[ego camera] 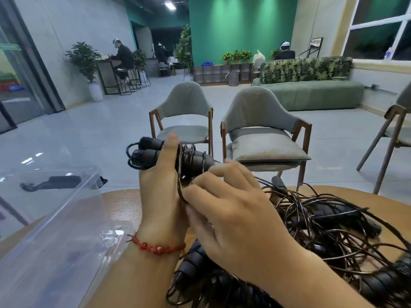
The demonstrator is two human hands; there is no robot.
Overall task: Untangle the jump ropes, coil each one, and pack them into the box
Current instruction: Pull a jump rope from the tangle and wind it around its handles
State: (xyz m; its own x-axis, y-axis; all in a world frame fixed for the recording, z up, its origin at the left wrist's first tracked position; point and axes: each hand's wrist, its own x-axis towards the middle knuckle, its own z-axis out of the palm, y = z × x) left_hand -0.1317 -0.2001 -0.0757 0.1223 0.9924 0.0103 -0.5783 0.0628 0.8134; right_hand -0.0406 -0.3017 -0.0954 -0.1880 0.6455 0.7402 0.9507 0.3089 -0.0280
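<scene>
black handles (149,152), a pair side by side, sit clenched in the left hand (162,187), held up over the near edge of the worktop (124,203). thin dark cord (189,155) is wound in several loops round the handles just right of the thumb. one strand drops from them to the right hand (235,210), whose curled fingers pinch it close beside the left palm. a red beaded bracelet (156,247) circles the left wrist. below and to the right of both hands lies the tangle (329,232) of more ropes, dark cords looping over one another on the wooden worktop. ribbed black grips (193,263) poke out of it by the right forearm and at the far right edge. left of the hands stands the clear plastic box (51,230), its near wall catching the light. something black shows through it near the far end, too blurred to tell what it is. beyond the worktop two grey chairs (262,130) stand on the pale floor.
</scene>
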